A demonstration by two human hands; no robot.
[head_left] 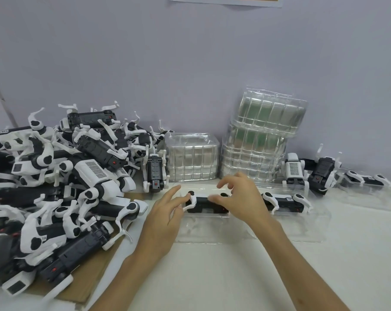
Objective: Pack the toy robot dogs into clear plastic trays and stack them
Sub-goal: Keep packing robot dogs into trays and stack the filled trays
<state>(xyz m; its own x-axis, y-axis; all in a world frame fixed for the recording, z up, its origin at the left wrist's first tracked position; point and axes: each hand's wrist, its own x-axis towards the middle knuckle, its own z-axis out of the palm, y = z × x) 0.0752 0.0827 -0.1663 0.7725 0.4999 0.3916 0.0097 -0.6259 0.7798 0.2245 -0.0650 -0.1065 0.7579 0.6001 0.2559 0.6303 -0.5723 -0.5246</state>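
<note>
A clear plastic tray (286,230) lies flat on the white table in front of me. Two black-and-white toy robot dogs lie on their sides in it: one (203,204) at the left, under my hands, and one (284,202) at the right. My left hand (167,218) has straight fingers touching the left dog's white leg. My right hand (239,198) hovers over the same dog with fingers spread and fingertips pressing down on its body. A big heap of loose robot dogs (62,176) covers the left of the table.
Two stacks of clear trays stand against the wall, a low one (193,157) and a tall leaning one (264,135). Two loose dogs (311,170) and another filled tray (369,182) sit at the far right. A brown cardboard sheet (93,272) lies under the heap.
</note>
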